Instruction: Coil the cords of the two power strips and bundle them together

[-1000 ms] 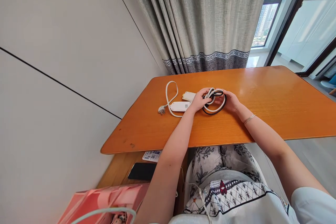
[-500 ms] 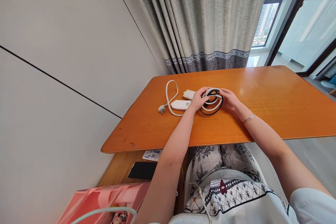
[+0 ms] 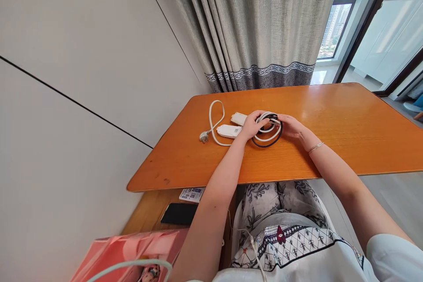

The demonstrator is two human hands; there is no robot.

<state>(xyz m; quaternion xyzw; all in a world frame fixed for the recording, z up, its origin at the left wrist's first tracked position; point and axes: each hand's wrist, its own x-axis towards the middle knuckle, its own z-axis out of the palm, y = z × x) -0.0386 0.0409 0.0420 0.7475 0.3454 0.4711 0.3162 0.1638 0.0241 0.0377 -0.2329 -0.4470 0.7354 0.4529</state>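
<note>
A coil of white and black cables [image 3: 269,137] lies on the orange wooden table [image 3: 330,141]. My left hand [image 3: 251,125] grips the coil's left side with curled fingers. My right hand [image 3: 292,127] holds its right side, fingers bent over the loops. Just left of my left hand lie a white power strip [image 3: 228,131] and a second, cream-coloured block [image 3: 238,118]. A white cord [image 3: 211,120] loops from the strip to a plug [image 3: 203,138] at the table's left.
A grey curtain [image 3: 257,26] hangs behind the table, with a window to the right. Below the table's near edge, a lower wooden surface holds a black phone [image 3: 179,214] and a printed card [image 3: 191,194]. A pink bag [image 3: 132,255] stands at the bottom left.
The coil has been drawn tighter and sits slightly smaller between my hands. My right hand has shifted a little over the loops. The power strip and plug have not moved.
</note>
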